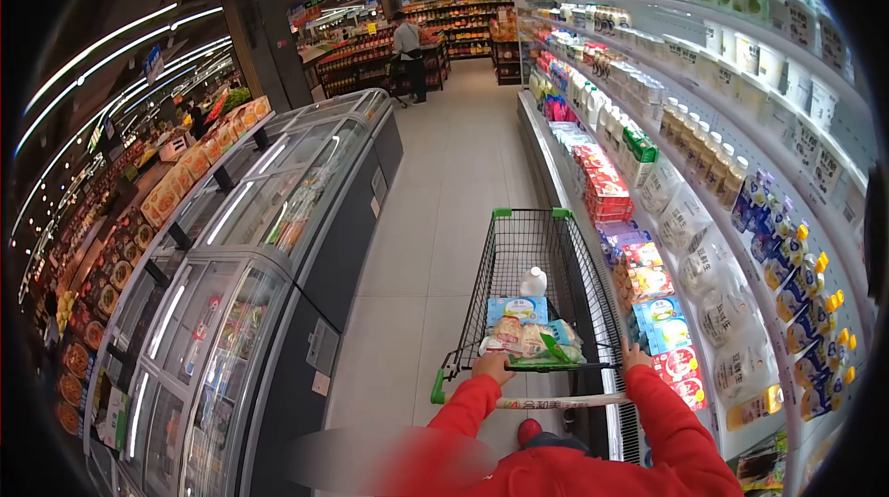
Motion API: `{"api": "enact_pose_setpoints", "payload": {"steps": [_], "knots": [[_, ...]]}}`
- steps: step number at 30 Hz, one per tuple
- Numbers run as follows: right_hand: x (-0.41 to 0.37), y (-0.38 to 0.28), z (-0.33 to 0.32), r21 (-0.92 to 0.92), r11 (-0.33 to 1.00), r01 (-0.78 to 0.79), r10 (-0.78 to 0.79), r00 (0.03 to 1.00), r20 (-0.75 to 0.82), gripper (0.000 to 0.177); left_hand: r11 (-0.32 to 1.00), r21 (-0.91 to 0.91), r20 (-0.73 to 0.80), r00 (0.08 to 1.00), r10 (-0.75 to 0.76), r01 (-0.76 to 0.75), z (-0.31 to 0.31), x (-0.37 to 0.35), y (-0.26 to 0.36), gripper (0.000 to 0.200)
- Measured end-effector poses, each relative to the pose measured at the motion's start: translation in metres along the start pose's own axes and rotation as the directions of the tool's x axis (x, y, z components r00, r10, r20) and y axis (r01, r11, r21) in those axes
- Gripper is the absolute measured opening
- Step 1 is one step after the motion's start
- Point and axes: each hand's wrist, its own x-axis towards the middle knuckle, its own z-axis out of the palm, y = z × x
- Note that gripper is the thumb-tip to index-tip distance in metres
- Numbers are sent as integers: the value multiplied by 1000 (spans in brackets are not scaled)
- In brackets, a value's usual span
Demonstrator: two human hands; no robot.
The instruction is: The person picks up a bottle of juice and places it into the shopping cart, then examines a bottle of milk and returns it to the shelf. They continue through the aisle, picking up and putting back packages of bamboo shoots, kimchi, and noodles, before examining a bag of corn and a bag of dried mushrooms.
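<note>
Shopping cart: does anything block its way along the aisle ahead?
Nothing visible stands on the aisle floor directly ahead of the shopping cart; refrigerated shelves run close along its right side, and a person stands farther off, left.

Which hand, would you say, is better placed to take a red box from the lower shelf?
Probably the right hand: it is on the right side of the cart, nearer the red boxes; the left hand is farther across.

Left arm and right arm reach forward, hands apart, left fingers and right fingers curled.
</note>
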Motion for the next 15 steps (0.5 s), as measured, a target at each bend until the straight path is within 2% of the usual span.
{"api": "enact_pose_setpoints", "payload": {"steps": [3, 5, 6, 9, 10, 13, 15], "knots": [[28, -8, -9, 23, 1000, 14, -14, 1000, -28, 85, 999, -40, 79, 997, -11, 15, -15, 25, -2, 28], [44, -14, -12, 42, 999, 16, -14, 999, -46, 78, 999, -51, 70, 997, -15, 19, -20, 43, -6, 29], [53, -17, -13, 43, 999, 19, -15, 996, -82, 66, 998, -58, 67, 998, -20, 23, -21, 52, -9, 29], [79, -31, -34, 48, 997, 62, -58, 994, -96, 57, 997, -49, -14, 998, 67, -68, -13, 88, -34, 29], [85, -37, -47, 87, 995, 41, -34, 996, -80, 50, 994, -47, -29, 995, 100, -101, -14, 100, -42, 30], [123, -47, -46, 103, 993, 55, -46, 995, -91, 43, 998, 11, 28, 997, 66, -66, -22, 137, -55, 31], [128, -63, -89, 150, 988, 25, -18, 999, -46, 51, 998, 16, 22, 998, 63, -63, -28, 163, -64, 33]]}}
